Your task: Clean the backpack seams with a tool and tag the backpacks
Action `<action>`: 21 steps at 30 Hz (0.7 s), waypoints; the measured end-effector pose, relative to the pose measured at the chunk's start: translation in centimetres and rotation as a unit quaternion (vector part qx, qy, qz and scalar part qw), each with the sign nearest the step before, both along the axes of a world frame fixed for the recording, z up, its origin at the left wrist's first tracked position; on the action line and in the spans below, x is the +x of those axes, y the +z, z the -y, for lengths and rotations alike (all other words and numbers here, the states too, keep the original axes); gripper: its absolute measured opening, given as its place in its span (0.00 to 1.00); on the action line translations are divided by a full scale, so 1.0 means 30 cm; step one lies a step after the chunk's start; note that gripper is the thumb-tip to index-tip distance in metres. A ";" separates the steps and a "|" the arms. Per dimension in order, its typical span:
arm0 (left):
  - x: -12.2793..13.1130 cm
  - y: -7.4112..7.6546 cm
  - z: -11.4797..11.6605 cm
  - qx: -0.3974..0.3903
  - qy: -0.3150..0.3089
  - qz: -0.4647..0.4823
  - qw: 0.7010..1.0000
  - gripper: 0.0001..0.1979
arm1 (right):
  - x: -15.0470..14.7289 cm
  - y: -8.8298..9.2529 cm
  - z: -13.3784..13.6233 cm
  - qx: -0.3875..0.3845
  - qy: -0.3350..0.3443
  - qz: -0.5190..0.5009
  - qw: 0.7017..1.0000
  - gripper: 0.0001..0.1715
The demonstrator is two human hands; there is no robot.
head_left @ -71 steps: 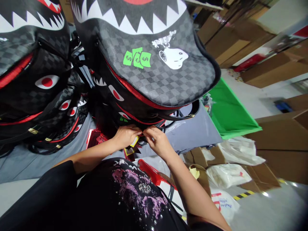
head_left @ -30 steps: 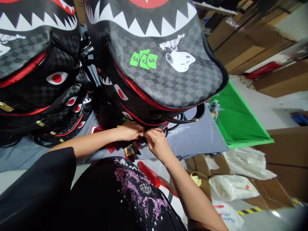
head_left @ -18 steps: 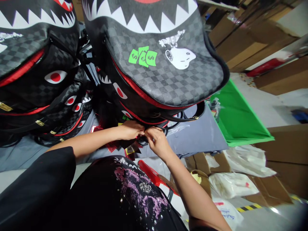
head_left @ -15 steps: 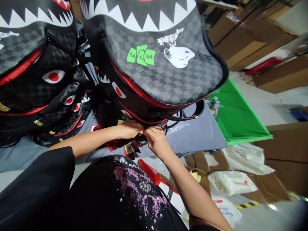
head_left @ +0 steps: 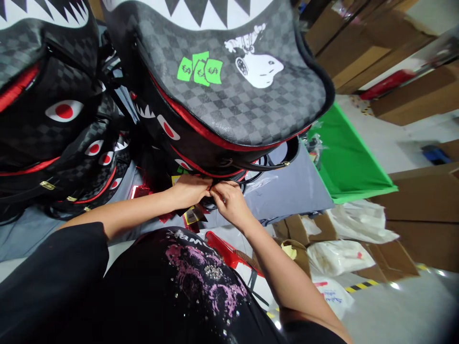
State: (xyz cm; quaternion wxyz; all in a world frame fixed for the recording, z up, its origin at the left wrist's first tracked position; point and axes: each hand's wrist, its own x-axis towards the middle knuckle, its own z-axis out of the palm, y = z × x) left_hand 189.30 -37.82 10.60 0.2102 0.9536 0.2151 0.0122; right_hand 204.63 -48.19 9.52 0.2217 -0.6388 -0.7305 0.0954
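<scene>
Pinches left hand point(head_left: 190, 191) and right hand point(head_left: 230, 204) shut, fingertip to fingertip, on a small hidden piece under the near edge of the checkered backpack point(head_left: 244, 100), likely because that edge overhangs the pile point(head_left: 167, 136) on the grey table point(head_left: 297, 191) within easy reach.

We see a big bag point(head_left: 251, 110) with grey and black checks, white teeth point(head_left: 215, 5), green money point(head_left: 200, 71), a white dog point(head_left: 258, 68) and a red edge point(head_left: 229, 141). The other bags point(head_left: 39, 143) have red and white eyes point(head_left: 64, 110). One cloth point(head_left: 344, 157) is green. Our shirt point(head_left: 150, 296) is black with pink.
</scene>
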 end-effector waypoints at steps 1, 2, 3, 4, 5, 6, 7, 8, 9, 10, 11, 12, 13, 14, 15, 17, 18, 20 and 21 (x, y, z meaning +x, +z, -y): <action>-0.006 -0.005 -0.002 -0.010 -0.001 0.006 1.000 0.12 | 0.000 0.002 0.000 0.002 -0.003 -0.005 1.000 0.11; -0.013 -0.010 -0.004 -0.024 -0.006 0.014 1.000 0.12 | -0.001 0.004 -0.001 0.002 -0.007 -0.010 1.000 0.11; -0.020 -0.016 -0.007 -0.039 -0.013 0.023 0.999 0.12 | -0.003 0.005 -0.002 0.003 -0.011 -0.013 1.000 0.11; -0.025 -0.021 -0.009 -0.052 -0.018 0.030 0.998 0.12 | -0.005 0.006 -0.003 0.002 -0.014 -0.014 1.000 0.11; -0.028 -0.026 -0.009 -0.061 -0.019 0.034 0.997 0.12 | -0.006 0.007 -0.005 0.003 -0.016 -0.013 1.000 0.10; -0.030 -0.029 -0.007 -0.063 -0.010 0.034 0.997 0.11 | -0.008 0.007 -0.006 0.003 -0.015 -0.012 1.000 0.10; -0.029 -0.030 -0.002 -0.057 0.010 0.031 0.998 0.11 | -0.010 0.007 -0.008 0.005 -0.014 -0.011 1.000 0.10; -0.027 -0.031 0.007 -0.045 0.037 0.025 0.998 0.11 | -0.011 0.006 -0.008 0.007 -0.014 -0.012 1.000 0.11; -0.023 -0.031 0.017 -0.033 0.064 0.020 0.997 0.11 | -0.011 0.006 -0.007 0.010 -0.013 -0.015 1.000 0.11; -0.020 -0.031 0.029 -0.024 0.086 0.017 0.996 0.11 | -0.010 0.005 -0.005 0.011 -0.011 -0.020 1.000 0.11; -0.017 -0.031 0.040 -0.022 0.099 0.018 0.995 0.11 | -0.009 0.004 -0.001 0.012 -0.012 -0.028 0.999 0.12; -0.015 -0.033 0.050 -0.028 0.102 0.025 0.994 0.12 | -0.006 0.001 0.002 0.014 -0.017 -0.038 0.999 0.12; -0.014 -0.037 0.058 -0.042 0.095 0.038 0.994 0.13 | -0.003 -0.002 0.006 0.016 -0.027 -0.053 0.998 0.12; -0.014 -0.042 0.064 -0.061 0.084 0.052 0.993 0.13 | 0.001 -0.005 0.008 0.016 -0.042 -0.075 0.996 0.11; -0.016 -0.047 0.067 -0.078 0.075 0.062 0.992 0.13 | 0.005 -0.009 0.010 0.014 -0.061 -0.101 0.993 0.09; -0.021 -0.056 0.072 -0.102 0.077 0.066 0.990 0.12 | 0.009 -0.016 0.011 0.006 -0.096 -0.150 0.984 0.10; -0.023 -0.059 0.074 -0.107 0.090 0.064 0.988 0.12 | 0.010 -0.018 0.012 0.000 -0.108 -0.169 0.980 0.12; -0.029 -0.057 0.079 -0.122 0.130 0.068 0.982 0.12 | 0.005 -0.021 0.011 -0.007 -0.124 -0.192 0.974 0.14; -0.032 -0.054 0.080 -0.142 0.141 0.079 0.977 0.12 | 0.002 -0.023 0.011 -0.007 -0.133 -0.201 0.970 0.14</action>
